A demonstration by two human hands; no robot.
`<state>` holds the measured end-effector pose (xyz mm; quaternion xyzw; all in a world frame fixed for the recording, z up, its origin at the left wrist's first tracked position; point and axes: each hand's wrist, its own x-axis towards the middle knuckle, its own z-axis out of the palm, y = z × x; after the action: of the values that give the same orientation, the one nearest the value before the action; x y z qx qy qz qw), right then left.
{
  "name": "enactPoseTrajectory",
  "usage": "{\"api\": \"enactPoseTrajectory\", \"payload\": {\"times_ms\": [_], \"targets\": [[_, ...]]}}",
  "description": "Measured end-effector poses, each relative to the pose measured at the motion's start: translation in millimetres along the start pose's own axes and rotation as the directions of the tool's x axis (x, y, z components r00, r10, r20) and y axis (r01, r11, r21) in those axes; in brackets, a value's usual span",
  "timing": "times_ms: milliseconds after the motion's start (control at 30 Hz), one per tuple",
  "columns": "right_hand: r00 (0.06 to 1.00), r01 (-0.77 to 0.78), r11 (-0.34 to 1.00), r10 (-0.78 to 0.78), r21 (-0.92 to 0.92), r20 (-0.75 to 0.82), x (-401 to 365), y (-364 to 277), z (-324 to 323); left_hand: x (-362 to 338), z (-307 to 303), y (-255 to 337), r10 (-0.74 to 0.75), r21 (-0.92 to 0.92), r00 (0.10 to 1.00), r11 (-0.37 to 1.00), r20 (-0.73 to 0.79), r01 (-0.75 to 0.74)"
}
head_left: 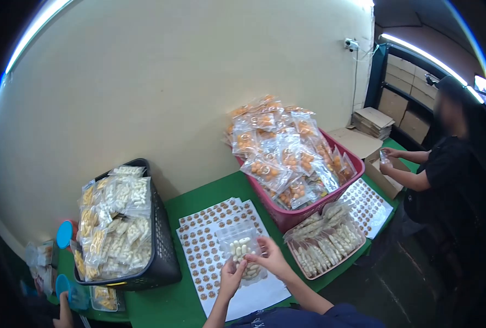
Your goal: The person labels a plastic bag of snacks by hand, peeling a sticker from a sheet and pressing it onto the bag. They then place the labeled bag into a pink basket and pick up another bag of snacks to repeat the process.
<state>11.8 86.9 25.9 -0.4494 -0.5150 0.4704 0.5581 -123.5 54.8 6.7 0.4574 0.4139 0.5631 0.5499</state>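
Both hands hold a transparent zip bag (239,239) with white, capsule-shaped pieces inside, above sheets of stickers. My left hand (231,280) pinches its lower left part, the thumb close to the middle. From the right, my right hand (271,259) grips the bag's side, fingers closed on the plastic. The fingertips of both hands nearly meet on its front; whether a sticker lies under them I cannot make out. Beneath the bag, a white sticker sheet (202,262) with rows of round brown stickers lies on the green table (161,303).
A dark basket (163,254) heaped with bags stands left; a pink basket (348,188) of orange-filled bags stands behind right. In front of it sits a tray (310,273) of filled bags. A co-worker (445,169) handles a small bag beside a carton. Another person's hand (64,311) touches a blue cup (76,295).
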Motion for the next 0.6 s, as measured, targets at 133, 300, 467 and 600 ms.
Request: {"api": "enactPoseTrajectory", "payload": {"times_ms": [133,300,467,600], "targets": [[0.980,-0.115,0.991,0.102,0.067,0.174,3,11,-5,4,4,-2,-0.054,-0.007,0.998,0.999,0.030,0.054],[0.979,-0.122,0.984,0.098,0.127,0.176,12,18,-7,9,6,3,-0.078,0.170,0.995,0.981,-0.063,0.088],[0.959,-0.052,0.978,-0.007,0.202,0.284,67,20,-15,59,8,12,0.257,0.359,0.967,0.902,-0.002,-0.239],[0.946,-0.162,0.894,0.021,0.417,0.322,121,13,0,121,13,21,0.528,0.541,0.847,0.733,-0.070,-0.412]]}}
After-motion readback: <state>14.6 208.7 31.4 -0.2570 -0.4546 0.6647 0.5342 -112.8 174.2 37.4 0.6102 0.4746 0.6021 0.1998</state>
